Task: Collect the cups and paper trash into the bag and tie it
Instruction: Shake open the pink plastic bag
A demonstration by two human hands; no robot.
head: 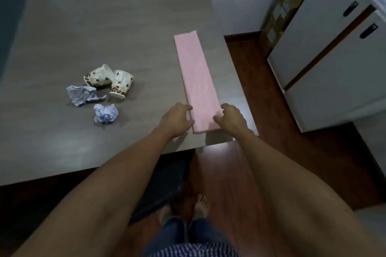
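Cups, paper left of bag

Likely home: wooden floor, white cabinets, bare feet, grey table.

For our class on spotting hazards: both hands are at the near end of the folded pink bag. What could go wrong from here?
1. The folded pink bag lies along the table's right edge; tugging it open there might slide it off.
2. The two paper cups lie on their sides, so they could roll when grabbed.
3. The crumpled paper balls sit apart and look light, so unfolding the bag could knock them away.
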